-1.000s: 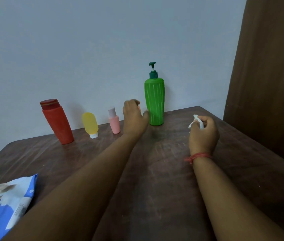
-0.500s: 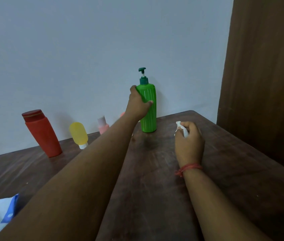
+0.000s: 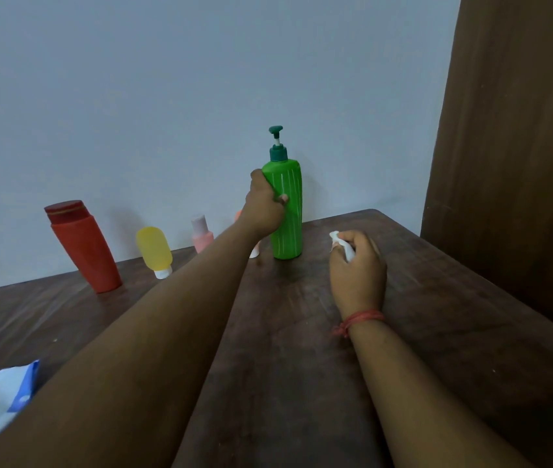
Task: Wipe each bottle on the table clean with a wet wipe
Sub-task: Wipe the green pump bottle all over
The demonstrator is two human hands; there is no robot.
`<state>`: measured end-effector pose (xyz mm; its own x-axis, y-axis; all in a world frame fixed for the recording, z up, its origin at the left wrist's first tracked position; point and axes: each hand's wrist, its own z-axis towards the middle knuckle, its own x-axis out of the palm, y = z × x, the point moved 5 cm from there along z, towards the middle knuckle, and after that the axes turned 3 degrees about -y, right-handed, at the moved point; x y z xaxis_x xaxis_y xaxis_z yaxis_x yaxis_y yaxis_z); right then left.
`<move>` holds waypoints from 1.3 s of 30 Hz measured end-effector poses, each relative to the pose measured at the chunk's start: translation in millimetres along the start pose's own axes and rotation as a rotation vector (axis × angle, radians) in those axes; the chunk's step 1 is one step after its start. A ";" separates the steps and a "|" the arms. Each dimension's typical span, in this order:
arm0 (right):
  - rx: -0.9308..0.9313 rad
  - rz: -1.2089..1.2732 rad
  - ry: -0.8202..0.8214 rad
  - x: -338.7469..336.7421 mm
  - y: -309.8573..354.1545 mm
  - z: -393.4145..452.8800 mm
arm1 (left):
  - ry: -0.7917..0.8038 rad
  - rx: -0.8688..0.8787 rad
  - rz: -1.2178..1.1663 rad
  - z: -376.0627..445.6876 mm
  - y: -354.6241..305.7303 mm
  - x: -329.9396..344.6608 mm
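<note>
- Head view: the green pump bottle (image 3: 287, 211) is seen standing upright at the far edge of the dark wooden counter (image 3: 302, 332), its long axis vertical, the dark green pump nozzle at the top turned to the left.
- Its body is bright green with thin pale vertical stripes.
- The bottle's upper left side is gripped by the left hand (image 3: 265, 204), the fingers curled round it.
- A crumpled white wet wipe (image 3: 342, 246) is pinched in the right hand (image 3: 358, 271), held near the bottle's right.
- To the left, a red bottle (image 3: 82, 246), a yellow bottle (image 3: 154, 251) and a pink bottle (image 3: 201, 234) are ranged by the wall.
</note>
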<state>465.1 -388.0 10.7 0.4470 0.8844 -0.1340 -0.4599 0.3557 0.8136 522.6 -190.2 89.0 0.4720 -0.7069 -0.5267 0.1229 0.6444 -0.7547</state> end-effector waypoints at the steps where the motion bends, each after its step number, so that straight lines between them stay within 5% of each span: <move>1: 0.004 0.002 0.002 -0.1 -0.2 0.3 | 0.028 0.017 -0.005 -6.6 -1.9 -2.8; 11: -0.062 0.064 0.059 3.4 19.8 -13.5 | 0.114 0.078 -0.175 -101.1 -3.0 -63.6; 23: -0.510 0.192 0.364 24.2 98.4 -92.0 | -0.045 -0.273 -0.696 -227.6 71.9 -120.4; 35: -0.631 0.231 0.316 21.0 130.3 -114.6 | 0.172 -0.450 -1.300 -254.2 53.7 -102.7; 39: -0.683 0.209 0.318 17.6 133.4 -110.9 | 0.243 -0.462 -1.340 -251.0 57.6 -99.4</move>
<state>326.4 -291.5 54.1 0.1054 0.9609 -0.2561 -0.9268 0.1883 0.3249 263.5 -156.0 -0.3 0.0665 -0.7553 0.6519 0.0358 -0.6512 -0.7581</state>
